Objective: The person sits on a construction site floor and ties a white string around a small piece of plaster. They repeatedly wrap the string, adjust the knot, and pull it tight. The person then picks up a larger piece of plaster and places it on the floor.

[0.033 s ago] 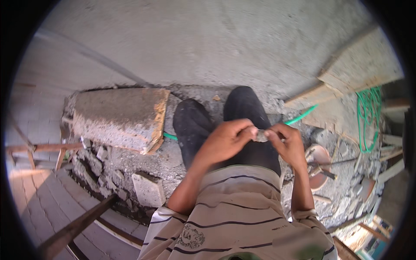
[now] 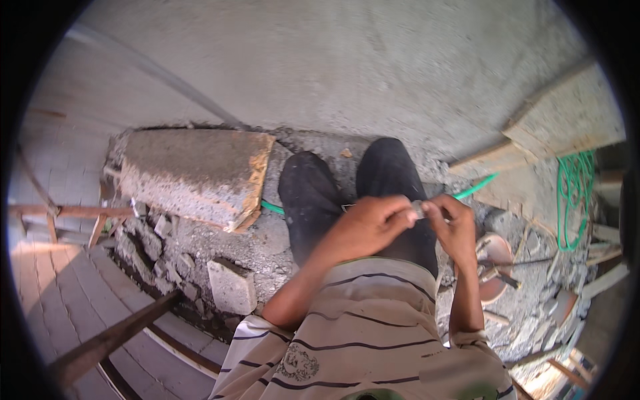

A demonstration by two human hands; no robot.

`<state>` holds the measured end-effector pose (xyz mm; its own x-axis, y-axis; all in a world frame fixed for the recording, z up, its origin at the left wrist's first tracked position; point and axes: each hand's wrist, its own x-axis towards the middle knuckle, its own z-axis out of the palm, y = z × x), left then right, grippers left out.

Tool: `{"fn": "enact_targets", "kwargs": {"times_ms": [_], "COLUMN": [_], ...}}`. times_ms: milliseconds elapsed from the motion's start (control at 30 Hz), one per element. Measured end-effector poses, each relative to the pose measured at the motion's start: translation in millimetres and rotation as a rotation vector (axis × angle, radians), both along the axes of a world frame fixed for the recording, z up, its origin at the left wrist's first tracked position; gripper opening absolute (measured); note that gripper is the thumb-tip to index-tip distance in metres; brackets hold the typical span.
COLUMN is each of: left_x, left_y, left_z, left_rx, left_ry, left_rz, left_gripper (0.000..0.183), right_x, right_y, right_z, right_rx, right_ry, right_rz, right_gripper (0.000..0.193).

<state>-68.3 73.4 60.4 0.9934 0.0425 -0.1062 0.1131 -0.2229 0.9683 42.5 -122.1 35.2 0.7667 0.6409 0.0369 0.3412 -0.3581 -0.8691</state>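
Above my lap, my left hand [image 2: 379, 223] and my right hand [image 2: 455, 223] meet with bent, pinching fingers. Between their fingertips is a small pale grey piece [image 2: 418, 209]; its kind is too small to make out. Thumb and fingers of both hands press on it from either side, covering most of it. My dark-trousered knees [image 2: 393, 163] lie just beyond the hands. Right of my right forearm, a tool with a dark handle [image 2: 510, 282] lies across a pinkish round dish [image 2: 495, 248] on the rubble.
A thick concrete slab [image 2: 200, 180] lies to the left, with a smaller block [image 2: 232, 288] nearer me. A grey wall [image 2: 347, 67] rises ahead. Green hose [image 2: 575, 200] hangs coiled at the right beside wooden boards [image 2: 567, 120]. A dark beam [image 2: 117, 343] crosses the lower left.
The whole view has shifted slightly, moving the surroundings rightward in the picture. My fingers have shifted around the small grey piece, which now shows less between them.
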Motion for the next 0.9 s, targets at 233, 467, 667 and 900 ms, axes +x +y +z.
{"fn": "enact_targets", "kwargs": {"times_ms": [233, 467, 667, 900], "left_x": [-12.9, -11.1, -6.8, -13.4], "left_y": [-27.1, -0.8, -25.3, -12.5], "left_z": [-62.0, -0.5, -48.8, -17.4], "left_rx": [-0.655, -0.472, -0.610, -0.168], "left_ry": [0.182, 0.062, 0.128, -0.100], "left_rz": [-0.228, -0.165, -0.149, -0.052], "left_gripper": [0.028, 0.029, 0.032, 0.029], "right_x": [10.9, 10.0, 18.4, 13.8], "right_y": [-12.2, 0.1, -0.9, 4.1], "right_z": [7.4, 7.1, 9.8, -9.0], "right_rx": [0.577, 0.064, 0.703, 0.020], "right_ry": [0.586, -0.133, 0.633, -0.075], "right_rz": [0.111, 0.002, 0.087, -0.011], "right_gripper": [0.023, 0.017, 0.016, 0.010]}}
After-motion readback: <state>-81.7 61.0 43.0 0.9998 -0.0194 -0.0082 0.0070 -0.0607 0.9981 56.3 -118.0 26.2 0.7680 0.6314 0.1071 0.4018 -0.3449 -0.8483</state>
